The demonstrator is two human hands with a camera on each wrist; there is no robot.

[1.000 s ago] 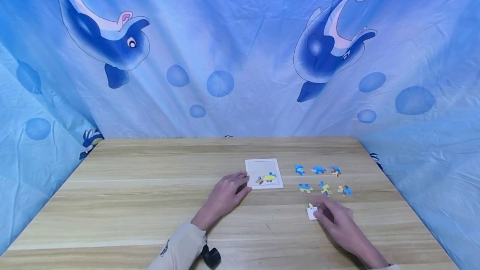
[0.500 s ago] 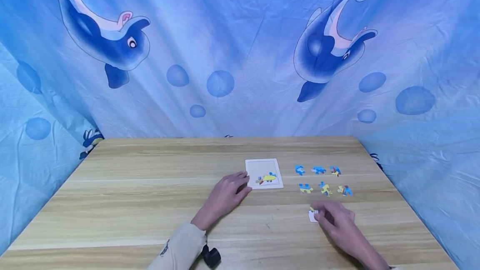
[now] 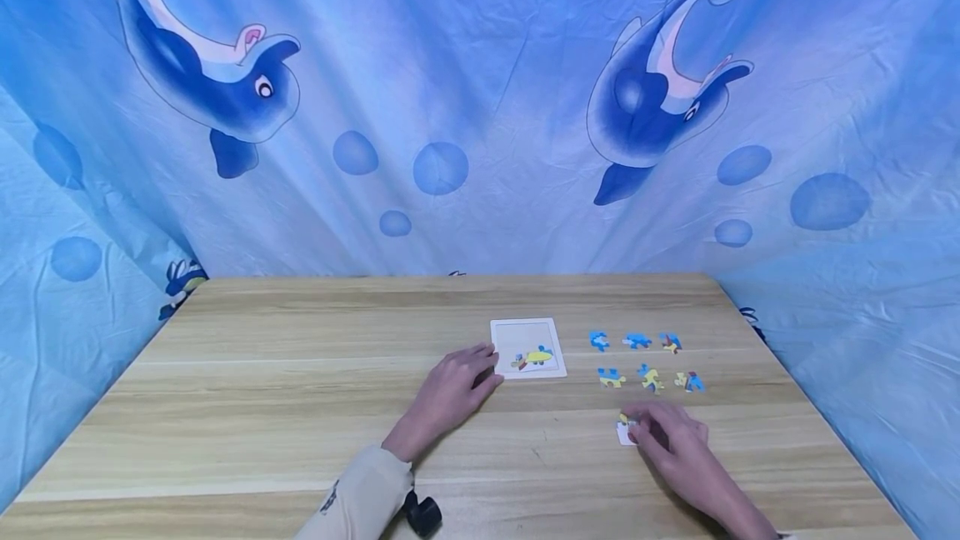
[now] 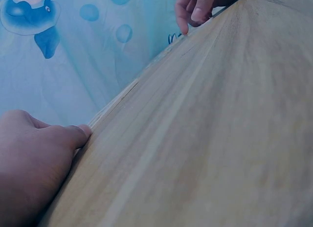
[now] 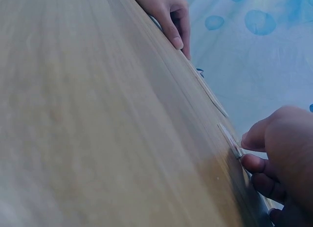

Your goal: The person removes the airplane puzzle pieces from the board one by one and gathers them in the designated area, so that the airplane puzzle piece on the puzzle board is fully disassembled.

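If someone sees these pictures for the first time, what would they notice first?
Probably the blue dolphin curtain behind the wooden table. Next, the white puzzle board touched by the left hand, six loose pieces to its right, and the right hand pinching one piece near the front.

The person's left arm wears a pale beige sleeve point(image 3: 360, 494) that ends at the wrist; a small dark printed mark point(image 3: 328, 498) sits on its cloth near the cuff; a black, rounded camera unit point(image 3: 422, 513) is strapped under that wrist; the left hand point(image 3: 450, 394) is bare, with no ring or glove; the right hand point(image 3: 675, 444) is bare too, and only a sliver of light cuff point(image 3: 787, 535) shows at its wrist.
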